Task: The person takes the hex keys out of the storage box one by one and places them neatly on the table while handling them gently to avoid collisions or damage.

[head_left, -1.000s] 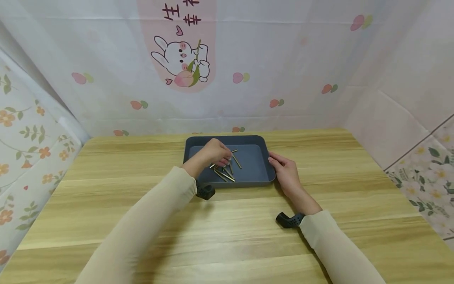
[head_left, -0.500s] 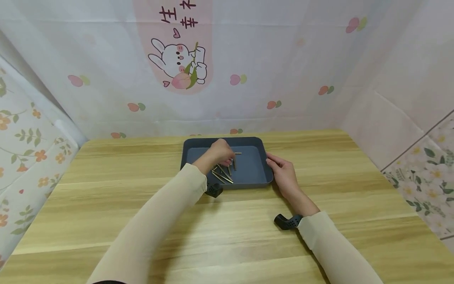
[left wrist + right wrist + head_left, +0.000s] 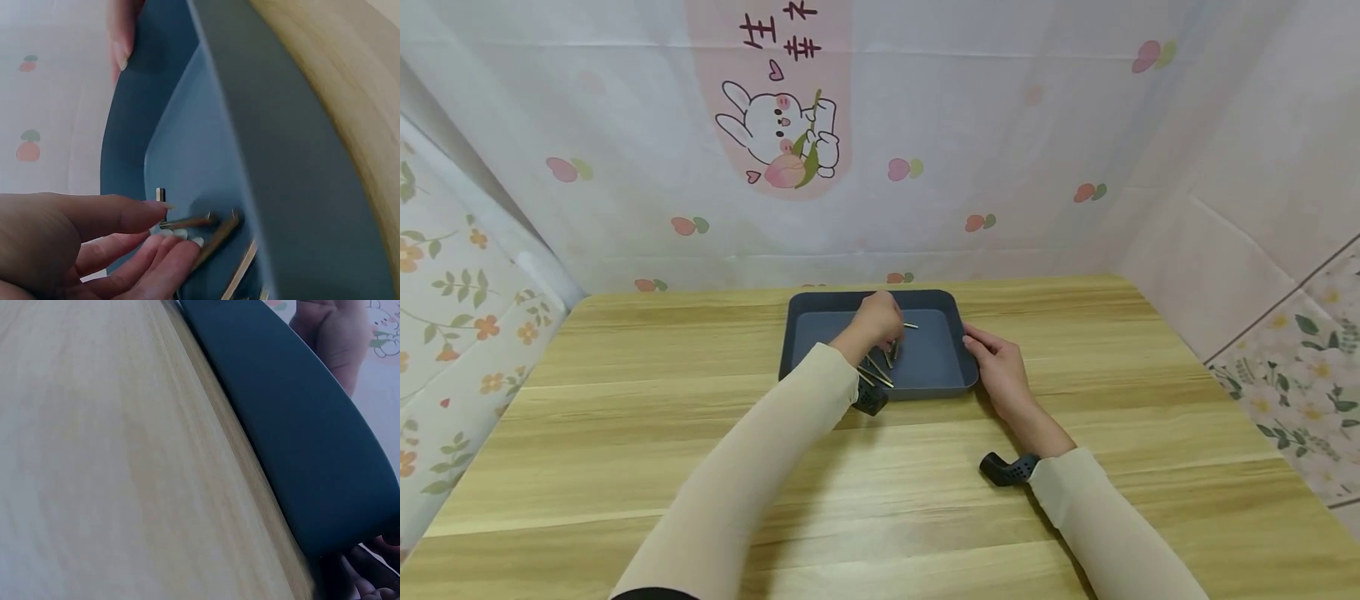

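Observation:
My left hand [image 3: 878,320] is down inside a dark grey rectangular tray [image 3: 951,354], its thumb and fingers bent toward several thin brass-coloured rods. One rod [image 3: 910,326] sticks out on the right side of that hand, held at its fingertips. In the left wrist view this rod [image 3: 160,195] shows just past the thumb, and a second rod [image 3: 187,222] lies across close to the fingertips. More rods [image 3: 877,369] lie scattered on the tray floor, partly covered by my left wrist. My right hand [image 3: 1003,367] holds the tray's right wall, thumb and fingers at its rim.
The tray rests on a light wood-grain table [image 3: 880,517] near its back edge. Behind hangs a pale cloth [image 3: 1000,125] with a printed rabbit and fruit. Floral cloth [image 3: 460,333] borders the left side. Each wrist wears a black camera mount [image 3: 1009,470].
My left hand has moved right across the tray, and the rod beside its fingertips has shifted right with it. Nearby rods lie at different angles. My right hand keeps its place on the tray.

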Demonstrator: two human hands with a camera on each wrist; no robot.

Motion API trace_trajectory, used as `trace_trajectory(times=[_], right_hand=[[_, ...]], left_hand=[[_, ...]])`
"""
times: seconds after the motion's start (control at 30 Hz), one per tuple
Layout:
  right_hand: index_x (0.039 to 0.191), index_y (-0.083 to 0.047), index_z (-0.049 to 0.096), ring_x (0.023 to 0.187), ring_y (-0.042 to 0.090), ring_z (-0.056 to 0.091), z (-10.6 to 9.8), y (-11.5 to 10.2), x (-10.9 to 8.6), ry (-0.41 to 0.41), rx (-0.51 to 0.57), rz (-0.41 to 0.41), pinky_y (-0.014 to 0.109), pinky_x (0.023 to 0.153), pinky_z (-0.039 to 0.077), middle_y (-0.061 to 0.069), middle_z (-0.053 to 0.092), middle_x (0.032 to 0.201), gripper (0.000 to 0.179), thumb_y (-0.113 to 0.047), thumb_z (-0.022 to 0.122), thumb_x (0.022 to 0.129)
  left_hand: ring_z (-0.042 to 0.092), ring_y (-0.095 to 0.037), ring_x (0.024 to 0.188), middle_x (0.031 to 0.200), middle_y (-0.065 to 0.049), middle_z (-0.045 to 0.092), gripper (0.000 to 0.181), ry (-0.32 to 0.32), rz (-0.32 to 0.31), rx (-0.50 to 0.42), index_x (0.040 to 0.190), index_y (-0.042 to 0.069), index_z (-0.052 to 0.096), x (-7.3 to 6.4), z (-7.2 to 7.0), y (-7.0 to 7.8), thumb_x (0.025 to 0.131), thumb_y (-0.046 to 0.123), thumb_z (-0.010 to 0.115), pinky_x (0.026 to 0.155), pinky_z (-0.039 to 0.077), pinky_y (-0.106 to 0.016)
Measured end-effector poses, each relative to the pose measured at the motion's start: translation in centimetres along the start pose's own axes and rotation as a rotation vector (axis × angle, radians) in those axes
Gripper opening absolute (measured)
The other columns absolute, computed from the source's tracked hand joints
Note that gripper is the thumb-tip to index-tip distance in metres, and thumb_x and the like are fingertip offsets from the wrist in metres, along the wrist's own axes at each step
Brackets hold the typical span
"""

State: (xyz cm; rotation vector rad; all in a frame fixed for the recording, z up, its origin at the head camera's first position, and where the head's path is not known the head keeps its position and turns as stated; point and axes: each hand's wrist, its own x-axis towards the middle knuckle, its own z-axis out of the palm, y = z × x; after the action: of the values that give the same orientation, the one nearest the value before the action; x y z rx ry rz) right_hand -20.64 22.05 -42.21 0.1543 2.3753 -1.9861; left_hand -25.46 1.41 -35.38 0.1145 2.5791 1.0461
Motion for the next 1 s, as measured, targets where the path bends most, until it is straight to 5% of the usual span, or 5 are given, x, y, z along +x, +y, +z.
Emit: trace_trajectory(times=[0.03, 0.13, 0.27, 0.63, 1.0], right_hand=[[0.147, -0.007, 0.053, 0.147, 0.021, 0.043, 0.0, 0.0, 0.0, -0.001, -0.001, 0.0, 0.037, 0.118, 0.039, 0.012, 0.049, 0.155, 0.042, -0.018, 0.053, 0.106], [0.147, -0.006, 0.052, 0.148, 0.021, 0.042, 0.0, 0.0, 0.0, -0.008, -0.003, 0.0, 0.038, 0.119, 0.039, 0.012, 0.048, 0.156, 0.043, -0.019, 0.052, 0.106], [0.148, -0.006, 0.051, 0.148, 0.021, 0.041, 0.0, 0.0, 0.0, -0.015, 0.005, 0.003, 0.037, 0.12, 0.038, 0.012, 0.047, 0.156, 0.043, -0.018, 0.052, 0.107], [0.148, -0.006, 0.051, 0.149, 0.021, 0.04, -0.1, -0.1, 0.0, -0.009, 0.007, -0.005, 0.037, 0.12, 0.037, 0.012, 0.048, 0.156, 0.043, -0.019, 0.052, 0.107], [0.148, -0.006, 0.051, 0.149, 0.021, 0.04, 0.0, 0.0, 0.0, -0.01, 0.002, 0.0, 0.037, 0.12, 0.038, 0.012, 0.048, 0.156, 0.043, -0.019, 0.052, 0.107]], left_hand=[[0.061, -0.018, 0.063, 0.122, -0.013, 0.07, 0.003, 0.009, 0.006, 0.019, 0.088, 0.002, 0.072, 0.0, 0.1, 0.1, 0.089, 0.0, 0.07, 0.069, 0.06, -0.034], [0.059, -0.018, 0.057, 0.09, -0.009, 0.071, 0.029, 0.027, -0.003, 0.054, 0.066, 0.011, 0.058, 0.3, 0.5, 0.2, 0.088, 0.0, 0.07, 0.057, 0.051, -0.029], [0.052, -0.016, 0.051, 0.057, -0.001, 0.05, 0.043, 0.029, -0.045, 0.062, 0.057, 0.015, 0.046, 0.9, 0.9, 0.2, 0.089, -0.002, 0.068, 0.05, 0.041, -0.028], [0.032, -0.016, 0.058, 0.076, -0.004, 0.043, 0.009, 0.01, -0.105, 0.143, 0.09, 0.006, 0.058, 1.1, 1.3, 1.1, 0.095, -0.001, 0.061, 0.05, 0.03, -0.029], [0.017, -0.011, 0.047, 0.055, 0.003, 0.02, 0.045, 0.016, -0.054, 0.196, 0.061, 0.015, 0.036, 1.2, 2.0, 1.4, 0.101, 0.002, 0.053, 0.046, 0.024, -0.027]])
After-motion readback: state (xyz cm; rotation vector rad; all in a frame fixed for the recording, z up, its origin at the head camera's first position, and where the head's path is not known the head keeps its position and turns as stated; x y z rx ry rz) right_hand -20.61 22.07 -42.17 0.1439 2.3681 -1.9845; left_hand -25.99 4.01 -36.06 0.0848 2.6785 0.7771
